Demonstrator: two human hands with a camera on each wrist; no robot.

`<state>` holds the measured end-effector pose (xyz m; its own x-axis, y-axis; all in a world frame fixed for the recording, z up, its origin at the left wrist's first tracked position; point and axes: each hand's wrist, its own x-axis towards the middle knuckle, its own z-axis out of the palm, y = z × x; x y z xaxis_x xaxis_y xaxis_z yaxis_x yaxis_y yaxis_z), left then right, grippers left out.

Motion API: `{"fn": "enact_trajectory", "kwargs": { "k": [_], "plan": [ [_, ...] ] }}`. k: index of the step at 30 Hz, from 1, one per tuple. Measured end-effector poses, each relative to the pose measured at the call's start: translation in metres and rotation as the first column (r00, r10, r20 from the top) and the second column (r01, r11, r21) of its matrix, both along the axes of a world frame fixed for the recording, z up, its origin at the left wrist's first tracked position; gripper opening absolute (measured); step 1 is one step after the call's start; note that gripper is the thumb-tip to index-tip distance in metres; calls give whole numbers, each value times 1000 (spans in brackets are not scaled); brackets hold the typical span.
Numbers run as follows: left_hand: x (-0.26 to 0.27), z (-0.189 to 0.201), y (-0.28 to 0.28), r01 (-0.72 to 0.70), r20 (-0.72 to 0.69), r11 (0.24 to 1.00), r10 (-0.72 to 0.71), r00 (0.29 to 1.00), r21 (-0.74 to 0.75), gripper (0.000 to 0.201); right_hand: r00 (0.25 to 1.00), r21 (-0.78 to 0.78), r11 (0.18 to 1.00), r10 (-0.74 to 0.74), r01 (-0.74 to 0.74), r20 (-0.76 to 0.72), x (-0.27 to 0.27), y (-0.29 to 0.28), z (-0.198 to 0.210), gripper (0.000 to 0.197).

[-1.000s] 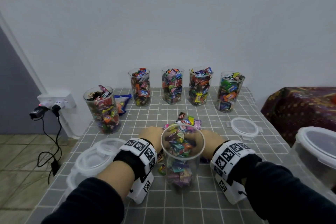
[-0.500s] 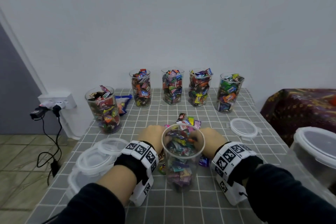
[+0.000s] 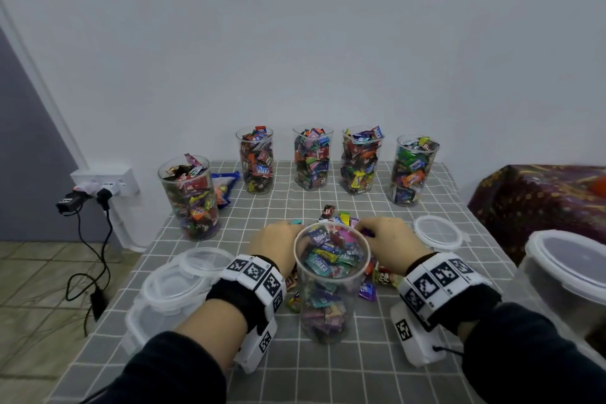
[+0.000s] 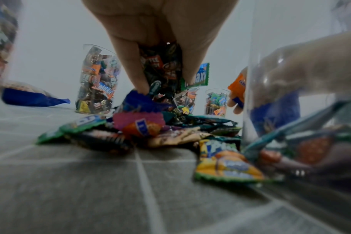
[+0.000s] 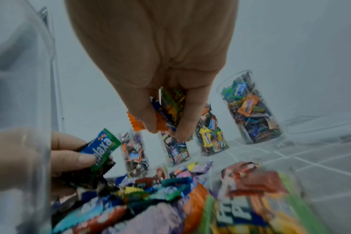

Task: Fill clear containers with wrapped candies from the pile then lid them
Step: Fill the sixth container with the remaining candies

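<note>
— What are my hands doing?

— Your left hand (image 3: 273,244) is reaching past the left side of the clear container (image 3: 331,285) in front of you, its fingers (image 4: 134,74) curling tightly round a bunch of wrapped candies (image 4: 162,68); a green and blue wrapper is sticking out beside your thumb. Your right hand (image 3: 388,244) is reaching past the container's right side, thumb and fingers (image 5: 142,114) pinching a smaller bunch (image 5: 168,109) with an orange wrapper showing at the edge.

— Where is the pile?

— The pile (image 4: 150,131) is lying on the grey checked tablecloth (image 3: 328,371) just behind that container, under both hands, with a few sweets spilling round its base.

— How full is the container?

— It is standing upright between your wrists, uncovered, and candies are reaching close to its rim.

— And the others?

— Five filled containers are standing uncovered: four in a row (image 3: 331,159) along the wall and one (image 3: 188,195) nearer on your left. Round lids are sitting in a stack (image 3: 173,285) by your left forearm, and a single lid (image 3: 437,231) is lying just right of your right hand.
</note>
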<state>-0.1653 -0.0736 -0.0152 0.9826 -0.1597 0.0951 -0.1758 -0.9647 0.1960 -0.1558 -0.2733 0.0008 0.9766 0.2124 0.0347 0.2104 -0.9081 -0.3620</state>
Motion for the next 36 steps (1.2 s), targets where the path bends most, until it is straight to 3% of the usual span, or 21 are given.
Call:
{"fn": "enact_trajectory", "kwargs": {
  "k": [4,10,14,17,22,26,28,36],
  "plan": [
    [-1,1,-1,14,27,998,-13,1000,-67,28,998,119,993,-15,6,69,-9,-3,25,20],
    [-4,-1,0,26,65,992,-18,998,-122,29,970,267,958,43,-108,239,-33,2,62,15],
    [-4,-3,2,42,77,986,-30,997,-162,35,937,245,939,161,-242,309,-52,15,75,15],
    [-5,-3,3,27,84,988,-15,996,-151,27,901,195,922,252,-335,354,-64,25,75,16],
    [-7,-2,4,49,98,993,-39,994,-108,22,880,63,908,382,-414,284,-78,36,69,21],
    [-9,0,4,64,105,993,-54,993,-100,18,882,26,906,404,-422,241,-79,41,66,39],
    [-10,0,4,57,113,994,-46,993,-95,18,892,40,912,388,-407,230,-79,41,64,32],
    [-11,0,3,28,115,990,-12,993,-137,25,895,151,907,341,-394,286,-82,38,59,34]
  ]
}}
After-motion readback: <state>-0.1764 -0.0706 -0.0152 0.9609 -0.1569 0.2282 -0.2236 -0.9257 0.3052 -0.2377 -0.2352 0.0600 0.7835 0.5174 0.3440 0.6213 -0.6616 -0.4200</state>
